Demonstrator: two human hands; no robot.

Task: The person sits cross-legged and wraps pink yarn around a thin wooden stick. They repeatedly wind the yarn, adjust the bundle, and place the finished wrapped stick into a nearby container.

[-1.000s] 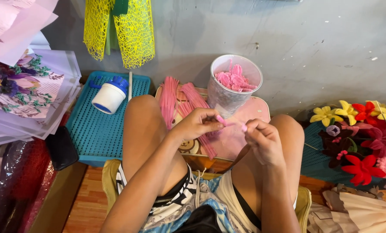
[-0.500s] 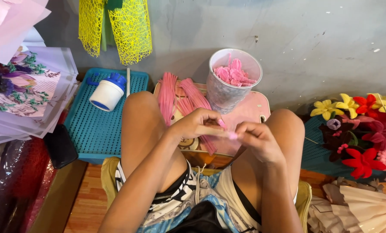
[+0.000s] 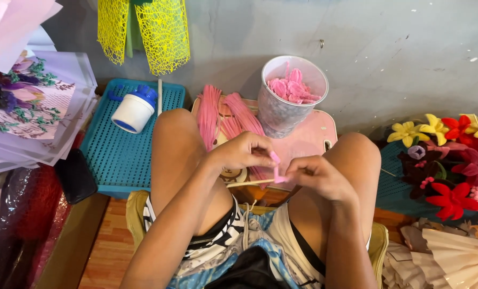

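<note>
Pinching a fuzzy pink pipe cleaner [image 3: 276, 174] between both hands above the lap.

The left hand [image 3: 244, 152] and right hand [image 3: 319, 176] each close fingertips on it beside a thin wooden stick [image 3: 249, 183], between the bare knees. Beyond, a glittery translucent cup [image 3: 289, 107] holds pink folded pieces; straight pink pipe cleaners [image 3: 217, 115] lie on a pink board [image 3: 314, 139]; a perforated blue tray [image 3: 116, 155] carries a white glue jar [image 3: 134, 109].

White jar [image 3: 134, 111] with blue cap, lying on its side on the teal perforated tray [image 3: 116, 160], upper left. Floral-printed wrapping sheets [image 3: 30, 115] stacked at far left, white with purple and green. No signs or screens seen.
</note>
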